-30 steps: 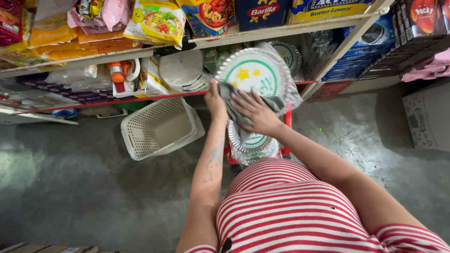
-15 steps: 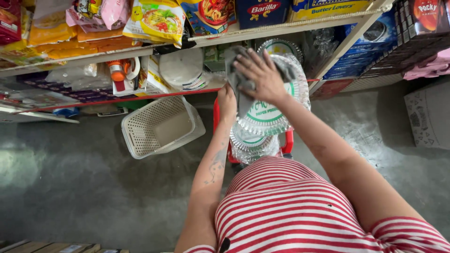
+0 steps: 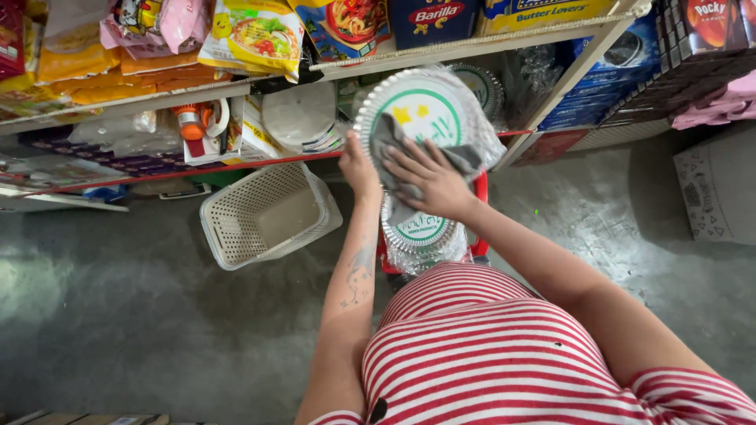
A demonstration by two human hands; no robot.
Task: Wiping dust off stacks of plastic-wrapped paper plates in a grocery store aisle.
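Note:
My left hand (image 3: pixel 358 164) grips the left rim of a wrapped pack of round foil plates (image 3: pixel 429 106) with a white and green label, holding it up in front of the shelf. My right hand (image 3: pixel 431 177) lies flat on the pack's face, pressing a grey cloth (image 3: pixel 461 157) against it. A second wrapped pack of the same plates (image 3: pixel 421 232) sits below, in a red crate (image 3: pixel 479 189) close to my body.
A beige perforated plastic basket (image 3: pixel 264 214) lies tilted on the grey concrete floor to the left. Wooden shelves (image 3: pixel 488 41) hold snack bags, boxes and white plates (image 3: pixel 303 118). A cardboard box (image 3: pixel 720 189) stands at the right.
The held plate pack dropped lower than half a second ago, and my right hand slid with the cloth from its upper left edge down onto its lower face.

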